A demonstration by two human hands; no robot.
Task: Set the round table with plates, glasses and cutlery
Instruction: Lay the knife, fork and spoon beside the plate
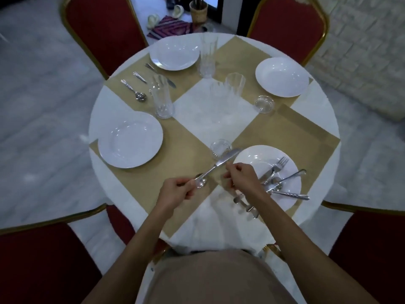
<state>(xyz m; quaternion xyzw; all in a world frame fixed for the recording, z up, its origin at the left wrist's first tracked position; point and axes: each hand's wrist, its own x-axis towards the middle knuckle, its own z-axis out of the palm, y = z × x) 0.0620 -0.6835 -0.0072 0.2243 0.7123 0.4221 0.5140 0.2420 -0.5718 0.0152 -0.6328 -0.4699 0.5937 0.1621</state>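
The round table [105, 110] has a white cloth and tan placemats. White plates stand at the far left [175, 53], far right [282, 76], left [130, 139] and near right [252, 159]. The near right plate carries a pile of cutlery [282, 183]. My left hand [177, 190] is closed on a knife [221, 163] and a spoon [200, 182] above the near mat. My right hand [241, 178] pinches the knife's middle, and several cutlery handles [246, 206] stick out beneath it. A knife, fork and spoon [140, 84] lie beside the far left plate.
Tall glasses [162, 97] [208, 55] [235, 86] and two short glasses [264, 104] [221, 148] stand around the table's middle. Red chairs with gold frames [103, 29] [289, 25] [43, 260] [372, 249] ring the table. A basket and cloth [175, 25] lie on the floor beyond.
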